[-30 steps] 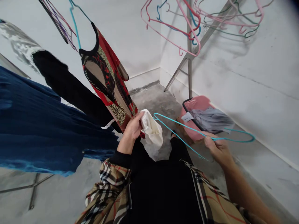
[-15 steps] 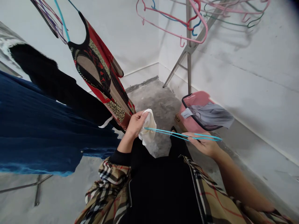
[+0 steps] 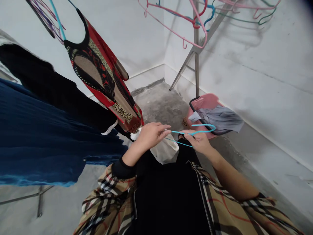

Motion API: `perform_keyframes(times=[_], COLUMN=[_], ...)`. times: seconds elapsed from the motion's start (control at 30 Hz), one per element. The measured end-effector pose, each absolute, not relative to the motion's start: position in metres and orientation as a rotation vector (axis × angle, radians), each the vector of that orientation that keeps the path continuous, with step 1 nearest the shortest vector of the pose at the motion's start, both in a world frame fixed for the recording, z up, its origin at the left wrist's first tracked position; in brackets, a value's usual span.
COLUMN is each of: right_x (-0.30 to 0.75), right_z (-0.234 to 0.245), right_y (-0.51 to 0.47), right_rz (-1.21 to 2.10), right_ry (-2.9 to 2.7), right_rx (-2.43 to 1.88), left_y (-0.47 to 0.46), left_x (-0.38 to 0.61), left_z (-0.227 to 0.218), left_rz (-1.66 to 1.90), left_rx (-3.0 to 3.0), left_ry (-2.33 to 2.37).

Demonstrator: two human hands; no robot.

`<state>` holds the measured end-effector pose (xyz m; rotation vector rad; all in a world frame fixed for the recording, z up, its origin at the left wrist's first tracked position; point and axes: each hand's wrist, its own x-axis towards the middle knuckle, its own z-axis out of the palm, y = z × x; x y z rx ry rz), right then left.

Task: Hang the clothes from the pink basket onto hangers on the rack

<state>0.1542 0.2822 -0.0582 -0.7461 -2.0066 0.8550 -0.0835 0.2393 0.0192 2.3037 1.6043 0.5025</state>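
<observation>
My right hand (image 3: 199, 141) is closed round a light-blue clothes hanger (image 3: 207, 126), near its hook, with the hook pointing right. The hanger's far end goes into a white cloth garment (image 3: 166, 152) that hangs just in front of my body. My left hand (image 3: 153, 134) lies over the garment and the hanger, its fingers closed on the cloth and pointing right. Part of the garment shows left of that hand, by the wrist. The hand hides the end of the hanger, and what kind of garment this is cannot be made out.
On the left hang a patterned red and black garment (image 3: 105, 81), a black one (image 3: 49, 81) and a dark-blue one (image 3: 49, 137). A pink basket (image 3: 193, 112) with grey cloth (image 3: 217, 117) stands by the right wall. Pink hangers (image 3: 171, 31) hang above on a metal stand (image 3: 197, 70).
My right hand has moved left with the hanger, and the hanger reaches further into the white garment. My left hand has shifted right and turned over the cloth, hiding more of it.
</observation>
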Motion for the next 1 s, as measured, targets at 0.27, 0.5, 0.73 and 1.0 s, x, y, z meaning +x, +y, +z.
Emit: perform_keyframes(times=[0.27, 0.5, 0.73, 1.0], right_x=[0.158, 0.128, 0.091, 0.118], right_z=[-0.057, -0.086, -0.097, -0.11], right_y=[0.291, 0.267, 0.272, 0.258], right_rz=[0.437, 0.562, 0.85, 0.958], right_ry=[-1.65, -1.829, -2.004, -2.354], right_rx=[-1.019, -0.778, -0.635, -0.573], left_y=[0.231, 0.227, 0.224, 0.219], left_x=[-0.087, -0.075, -0.07, -0.094], left_z=[0.024, 0.026, 0.023, 0.019], left_rz=[0.742, 0.866, 0.823, 0.964], left_rx=[2.401, 2.385, 2.393, 2.267], left_ry=[1.851, 2.023, 1.993, 2.023])
